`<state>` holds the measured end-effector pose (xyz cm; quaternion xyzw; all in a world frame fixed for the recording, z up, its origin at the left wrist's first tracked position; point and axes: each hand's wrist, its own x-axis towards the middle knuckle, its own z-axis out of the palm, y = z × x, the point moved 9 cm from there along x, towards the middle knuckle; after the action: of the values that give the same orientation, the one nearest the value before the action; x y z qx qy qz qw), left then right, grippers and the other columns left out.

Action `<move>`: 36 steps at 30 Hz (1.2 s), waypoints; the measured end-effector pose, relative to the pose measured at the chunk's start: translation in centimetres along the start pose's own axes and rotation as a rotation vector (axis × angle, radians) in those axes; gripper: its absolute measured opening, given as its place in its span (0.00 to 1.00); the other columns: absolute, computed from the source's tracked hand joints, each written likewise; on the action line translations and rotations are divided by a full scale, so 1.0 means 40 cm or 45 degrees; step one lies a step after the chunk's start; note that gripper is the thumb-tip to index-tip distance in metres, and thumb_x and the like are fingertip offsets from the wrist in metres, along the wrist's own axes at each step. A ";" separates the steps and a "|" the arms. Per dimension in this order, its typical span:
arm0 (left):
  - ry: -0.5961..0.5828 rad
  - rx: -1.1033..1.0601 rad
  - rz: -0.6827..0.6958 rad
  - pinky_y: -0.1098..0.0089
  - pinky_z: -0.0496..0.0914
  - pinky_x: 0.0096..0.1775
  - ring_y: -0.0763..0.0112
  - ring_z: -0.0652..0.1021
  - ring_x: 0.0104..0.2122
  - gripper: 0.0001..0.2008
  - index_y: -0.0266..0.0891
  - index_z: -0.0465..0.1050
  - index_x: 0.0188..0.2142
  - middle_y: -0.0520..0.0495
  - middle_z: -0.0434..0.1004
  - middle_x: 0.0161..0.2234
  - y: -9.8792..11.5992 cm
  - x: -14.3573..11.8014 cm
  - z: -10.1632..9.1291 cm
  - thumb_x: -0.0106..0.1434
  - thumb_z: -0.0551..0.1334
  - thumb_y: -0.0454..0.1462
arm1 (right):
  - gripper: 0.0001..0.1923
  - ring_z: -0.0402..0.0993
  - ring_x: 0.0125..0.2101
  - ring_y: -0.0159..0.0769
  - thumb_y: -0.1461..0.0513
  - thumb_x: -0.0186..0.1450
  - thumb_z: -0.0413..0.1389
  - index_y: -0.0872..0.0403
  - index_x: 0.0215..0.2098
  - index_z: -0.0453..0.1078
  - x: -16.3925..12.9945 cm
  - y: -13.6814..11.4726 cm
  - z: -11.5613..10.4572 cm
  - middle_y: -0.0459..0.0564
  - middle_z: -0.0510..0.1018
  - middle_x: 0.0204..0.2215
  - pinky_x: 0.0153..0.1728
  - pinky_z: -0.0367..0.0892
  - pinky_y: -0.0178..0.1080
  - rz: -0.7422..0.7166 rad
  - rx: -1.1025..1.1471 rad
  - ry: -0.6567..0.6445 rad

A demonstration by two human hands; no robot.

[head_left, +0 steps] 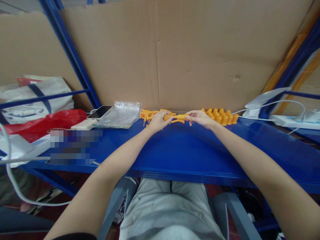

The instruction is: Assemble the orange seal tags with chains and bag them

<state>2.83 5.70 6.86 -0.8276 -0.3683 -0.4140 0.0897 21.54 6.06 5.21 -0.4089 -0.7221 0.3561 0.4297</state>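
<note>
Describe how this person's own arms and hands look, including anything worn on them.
The left hand and right hand are ungloved. Both forearms are bare, without watch or bracelet. A black sleeve edges the left arm; the right sleeve is out of view.

Head view, facing forward, tilted down

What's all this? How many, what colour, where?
Held piece: one, orange, centre
Chained pieces: several, orange, left of centre
Upright pieces: many, orange, right of centre
Table: one, blue, centre
Cardboard: sheets uncounted, brown, behind
Posts: several, blue, either side
Phone: one, white-edged, left
Clear bags: uncounted, transparent, beside phone
Red bag: one, red, left
Tote: one, white, far left
Cables: several, white, both sides
Other white items: several, both sides
Armrests: two, grey, lower centre
Trousers: one pair, grey, bottom
Left hand: one, bare, centre
Right hand: one, bare, centre
</note>
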 end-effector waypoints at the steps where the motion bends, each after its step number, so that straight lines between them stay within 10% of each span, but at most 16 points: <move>1: 0.006 0.008 0.008 0.65 0.73 0.45 0.63 0.80 0.41 0.10 0.40 0.75 0.39 0.45 0.82 0.39 0.002 -0.001 -0.004 0.65 0.63 0.44 | 0.24 0.70 0.19 0.29 0.45 0.51 0.69 0.55 0.34 0.77 0.000 -0.001 0.000 0.45 0.77 0.20 0.23 0.62 0.34 -0.002 -0.013 0.003; 20: 0.048 0.010 0.078 0.65 0.72 0.44 0.63 0.80 0.41 0.11 0.39 0.74 0.39 0.45 0.81 0.38 0.018 -0.002 -0.002 0.65 0.64 0.45 | 0.17 0.72 0.21 0.31 0.52 0.68 0.58 0.58 0.33 0.75 -0.004 0.066 0.025 0.57 0.83 0.30 0.25 0.68 0.35 0.395 0.272 -0.069; 27: 0.013 -0.158 -0.106 0.67 0.73 0.41 0.65 0.80 0.36 0.08 0.38 0.75 0.35 0.47 0.82 0.36 -0.001 0.005 0.009 0.63 0.65 0.41 | 0.26 0.74 0.49 0.50 0.46 0.62 0.62 0.53 0.52 0.73 -0.008 -0.074 0.019 0.58 0.79 0.49 0.49 0.66 0.51 -0.479 -0.851 0.211; 36: 0.006 -0.187 -0.072 0.68 0.73 0.41 0.67 0.80 0.35 0.10 0.39 0.74 0.34 0.48 0.82 0.35 0.017 0.006 0.006 0.64 0.64 0.44 | 0.17 0.73 0.40 0.47 0.57 0.71 0.49 0.58 0.48 0.75 -0.053 -0.127 0.088 0.61 0.82 0.39 0.46 0.55 0.47 -0.771 -1.631 0.085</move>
<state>3.55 5.45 7.01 -0.8202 -0.3599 -0.4443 0.0177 17.52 1.47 7.59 -0.3732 -0.8578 -0.2864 0.2068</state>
